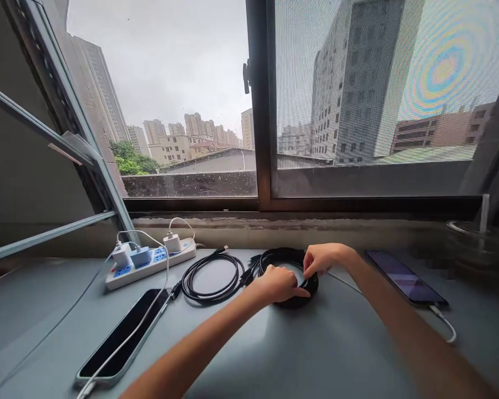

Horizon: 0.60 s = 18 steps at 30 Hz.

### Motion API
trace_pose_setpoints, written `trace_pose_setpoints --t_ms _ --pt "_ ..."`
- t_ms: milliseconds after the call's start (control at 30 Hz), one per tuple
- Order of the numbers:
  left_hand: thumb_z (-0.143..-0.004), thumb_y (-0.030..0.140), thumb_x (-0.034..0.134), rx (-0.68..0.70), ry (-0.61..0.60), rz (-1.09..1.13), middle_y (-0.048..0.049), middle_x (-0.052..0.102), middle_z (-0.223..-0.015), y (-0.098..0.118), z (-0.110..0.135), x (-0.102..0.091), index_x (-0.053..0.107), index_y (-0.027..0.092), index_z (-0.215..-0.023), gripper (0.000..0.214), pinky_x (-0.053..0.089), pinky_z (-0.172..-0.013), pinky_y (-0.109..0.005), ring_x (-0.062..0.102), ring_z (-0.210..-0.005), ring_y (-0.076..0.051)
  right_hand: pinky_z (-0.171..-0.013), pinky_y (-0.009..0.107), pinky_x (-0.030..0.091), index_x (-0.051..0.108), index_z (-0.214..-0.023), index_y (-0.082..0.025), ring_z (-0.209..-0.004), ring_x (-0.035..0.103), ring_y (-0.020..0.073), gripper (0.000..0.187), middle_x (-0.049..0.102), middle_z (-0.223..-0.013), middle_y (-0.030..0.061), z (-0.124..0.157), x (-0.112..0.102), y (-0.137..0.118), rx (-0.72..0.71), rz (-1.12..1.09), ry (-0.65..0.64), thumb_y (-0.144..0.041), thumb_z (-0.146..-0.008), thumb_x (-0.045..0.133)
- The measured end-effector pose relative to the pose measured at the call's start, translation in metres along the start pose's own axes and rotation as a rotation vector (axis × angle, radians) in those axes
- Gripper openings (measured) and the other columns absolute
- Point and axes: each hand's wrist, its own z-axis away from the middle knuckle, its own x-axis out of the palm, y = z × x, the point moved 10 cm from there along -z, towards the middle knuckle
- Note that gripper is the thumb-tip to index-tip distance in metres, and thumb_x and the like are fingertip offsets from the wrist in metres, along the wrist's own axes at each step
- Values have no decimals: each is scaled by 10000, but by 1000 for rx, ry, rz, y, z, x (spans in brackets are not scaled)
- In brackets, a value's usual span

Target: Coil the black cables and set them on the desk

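Observation:
A thick coil of black cable [293, 302] lies on the grey-blue tabletop, with both hands on it. My left hand [278, 285] grips its near left side, fingers curled and thumb stretched along the coil. My right hand [325, 258] pinches at the coil's right side, fingertips pointing down; exactly what sits between them is hidden. To the left is a looser black cable coil [211, 301], lying flat by itself. Connector ends [247, 277] from the thick coil show between the two coils.
A white power strip [149, 271] with plugged-in chargers stands at the back left. In front of it lies a phone [122, 338] with a white cable across it. Another phone [405, 277], cable attached, lies on the right near a cup with a straw [474, 244]. A window backs the table.

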Motion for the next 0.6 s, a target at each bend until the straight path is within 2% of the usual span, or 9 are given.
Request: trace_pose_setpoints --t_ms 100,200,267,367,500,600 --pt "-818 541 518 55 -50 50 -76 702 -952 2 4 -1 704 202 -902 396 440 -744 -318 634 -924 -254 -514 215 348 716 -778 -177 -622 514 129 251 571 -629 4 13 -10 -4 19 8 49 -359 -664 585" --pt "-772 461 611 87 -87 43 -61 688 -1025 5 11 -2 677 223 -1036 361 456 -706 -289 626 -957 -245 -526 227 334 709 -843 -201 -644 508 129 285 585 -689 1 34 -26 -9 21 7 124 -386 -716 533" --pt "-761 379 648 60 -69 1 -72 689 -1028 6 14 -5 664 219 -1091 367 468 -718 -293 627 -977 -255 -543 235 349 705 -894 -196 -667 525 138 306 601 -720 10 48 -35 -7 50 6 155 -381 -737 517" --pt "-759 263 660 4 -30 -46 -109 690 -1035 10 18 -8 684 183 -1068 320 473 -739 -308 637 -979 -279 -577 239 386 693 -973 -187 -738 572 160 330 639 -787 31 62 -41 -4 92 2 178 -361 -762 508" --pt "-751 203 651 -14 -28 -65 -113 701 -997 14 22 -12 712 182 -997 254 465 -722 -306 652 -944 -283 -601 215 434 672 -1060 -198 -800 615 153 351 677 -917 35 58 -36 -7 71 -21 136 -356 -797 499" --pt "-749 284 648 -5 -34 -41 -81 711 -920 9 23 -14 722 214 -963 237 455 -675 -286 661 -871 -254 -629 222 462 663 -1106 -204 -859 633 174 362 682 -1004 44 43 -31 -3 101 -8 116 -317 -796 514"
